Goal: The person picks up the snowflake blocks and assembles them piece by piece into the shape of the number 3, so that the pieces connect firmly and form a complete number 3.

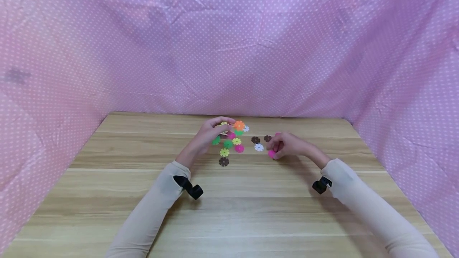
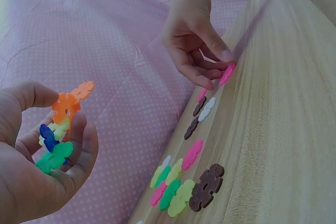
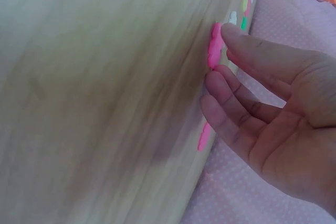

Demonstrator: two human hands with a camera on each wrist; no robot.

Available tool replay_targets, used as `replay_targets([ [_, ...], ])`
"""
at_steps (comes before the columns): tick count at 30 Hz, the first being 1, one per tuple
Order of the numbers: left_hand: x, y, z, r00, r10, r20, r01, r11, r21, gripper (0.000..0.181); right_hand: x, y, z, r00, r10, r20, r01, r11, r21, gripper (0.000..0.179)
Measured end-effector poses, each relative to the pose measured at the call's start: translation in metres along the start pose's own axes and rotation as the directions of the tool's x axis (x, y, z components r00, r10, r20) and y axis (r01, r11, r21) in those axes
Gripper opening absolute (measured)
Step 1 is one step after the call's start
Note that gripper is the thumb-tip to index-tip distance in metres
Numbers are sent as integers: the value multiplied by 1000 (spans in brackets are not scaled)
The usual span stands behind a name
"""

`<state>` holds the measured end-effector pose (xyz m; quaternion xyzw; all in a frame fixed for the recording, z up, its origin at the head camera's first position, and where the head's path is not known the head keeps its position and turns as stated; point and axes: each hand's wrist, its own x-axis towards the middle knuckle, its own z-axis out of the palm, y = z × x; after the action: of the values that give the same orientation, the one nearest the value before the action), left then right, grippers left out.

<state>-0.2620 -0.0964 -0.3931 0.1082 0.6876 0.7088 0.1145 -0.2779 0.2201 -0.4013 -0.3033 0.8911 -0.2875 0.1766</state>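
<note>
My left hand [image 1: 209, 132] grips several plastic snowflake discs joined together, raised above the table. In the left wrist view, this joined piece has orange [image 2: 66, 107], blue [image 2: 48, 137], pale yellow and green [image 2: 55, 158] discs. My right hand [image 1: 289, 145] is low at the table, thumb and fingertips at the edges of a pink snowflake disc [image 3: 214, 45]. That disc lies about flat on the wood. Another pink disc [image 3: 203, 137] lies beyond those fingers. A white disc [image 1: 259, 147] and two brown discs lie left of my right hand.
A wooden table [image 1: 236, 210] carries more loose discs between the hands: green, yellow, pink, white and a brown disc [image 1: 224, 161] nearest me. Pink dotted cloth [image 1: 229, 51] hangs behind the table and along both sides. Black camera mounts [image 1: 193, 191] sit on both wrists.
</note>
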Motion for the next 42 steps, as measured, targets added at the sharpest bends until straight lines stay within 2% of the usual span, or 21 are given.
replay_targets([
  [9, 0, 0, 0, 1000, -14, -1, 14, 1000, 10, 28, 1, 2, 4, 1000, 24, -5, -24, 1000, -5, 24],
  [14, 1, -1, 0, 1000, -11, -9, 11, 1000, 19, 28, 3, 2, 6, 1000, 14, -21, -13, 999, 39, 21],
  [19, 2, -2, 0, 1000, -6, -13, 6, 1000, 12, 29, 7, 0, 9, 999, -3, -49, 9, 992, 123, 15],
  [24, 2, -3, 0, 1000, -8, -19, 8, 1000, 13, 29, 12, -5, 9, 993, -3, -119, 23, 986, 166, 17],
  [28, 3, -3, 0, 1000, -7, -21, 8, 1000, 25, 32, 20, -15, 6, 979, -5, -204, 43, 982, 183, 19],
  [34, 4, -3, -1, 1000, -4, -18, 4, 1000, 8, 36, 35, -35, 0, 950, 7, -311, 93, 948, 305, 18],
  [42, 4, -3, -1, 999, -17, -41, 15, 999, -42, 36, 52, -59, 3, 919, 45, -391, 147, 882, 447, 21],
])
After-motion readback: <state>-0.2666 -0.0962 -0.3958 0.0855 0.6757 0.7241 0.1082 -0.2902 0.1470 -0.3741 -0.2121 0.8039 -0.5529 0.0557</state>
